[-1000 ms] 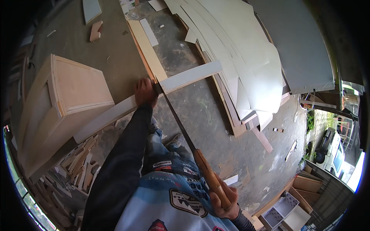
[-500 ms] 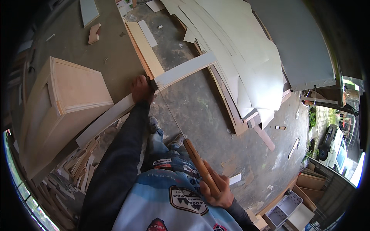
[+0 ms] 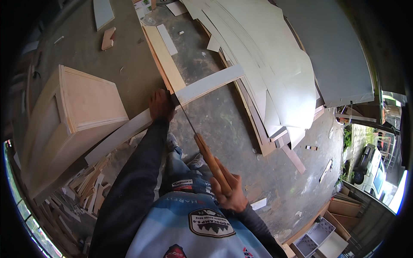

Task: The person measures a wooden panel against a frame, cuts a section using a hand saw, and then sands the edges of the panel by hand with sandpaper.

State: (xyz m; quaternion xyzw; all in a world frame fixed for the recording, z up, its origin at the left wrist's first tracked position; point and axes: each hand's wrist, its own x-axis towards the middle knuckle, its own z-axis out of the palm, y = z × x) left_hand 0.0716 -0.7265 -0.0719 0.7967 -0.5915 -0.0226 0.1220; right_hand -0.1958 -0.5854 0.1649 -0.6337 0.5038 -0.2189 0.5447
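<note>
My right hand [image 3: 230,191] is closed around the long wooden handle [image 3: 213,165] of a handsaw. Its thin blade [image 3: 189,121], seen nearly edge-on, runs up to a white-faced plywood strip [image 3: 211,84]. The blade meets the strip right beside my left hand [image 3: 162,105], which grips the strip at the edge of the worktop [image 3: 129,56]. Beyond the blade, one end of the strip juts out over the floor; the other end [image 3: 116,136] extends toward the lower left. My left fingertips are partly hidden by shadow and the dark blade end.
A plywood box [image 3: 92,99] stands on the worktop at left. A pale wood board [image 3: 165,56] lies along its far edge. Large white sheets [image 3: 262,56] are stacked at right. Offcuts [image 3: 90,185] pile up at lower left. Drawer-like boxes [image 3: 316,236] sit at lower right.
My right hand and the saw have moved forward and slightly left, the handle now closer to the strip. My left hand keeps its hold on the strip. The view has shifted slightly.
</note>
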